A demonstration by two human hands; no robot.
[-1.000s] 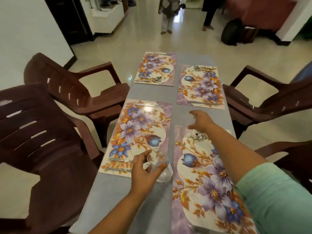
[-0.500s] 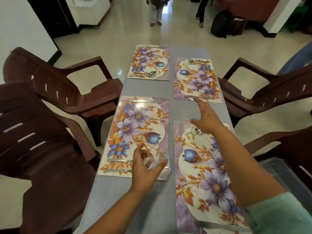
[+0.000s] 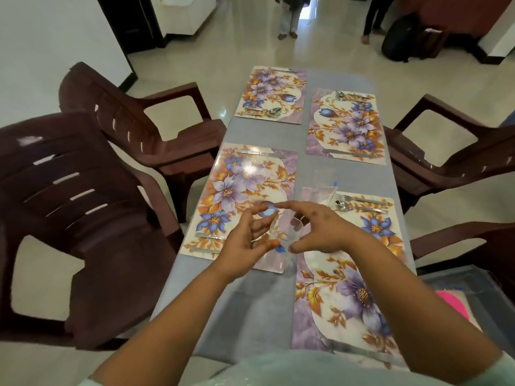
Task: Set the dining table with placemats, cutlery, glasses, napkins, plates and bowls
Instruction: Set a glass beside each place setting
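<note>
While the left hand (image 3: pixel 245 246) grips it, the clear glass (image 3: pixel 289 232) meets the right hand's (image 3: pixel 320 232) loose fingertips.

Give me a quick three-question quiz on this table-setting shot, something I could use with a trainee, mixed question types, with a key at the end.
1. True or false: four floral placemats lie on the table.
2. Multiple choice: the clear glass already set down stands
A. on the far left placemat
B. at the far edge of the near right placemat
C. on a chair
3. Short answer: what are the left hand and right hand closing around?

Key:
1. True
2. B
3. Stacked clear glasses, gripped by the left hand, with the right hand's fingers curled at the upper one.
</note>
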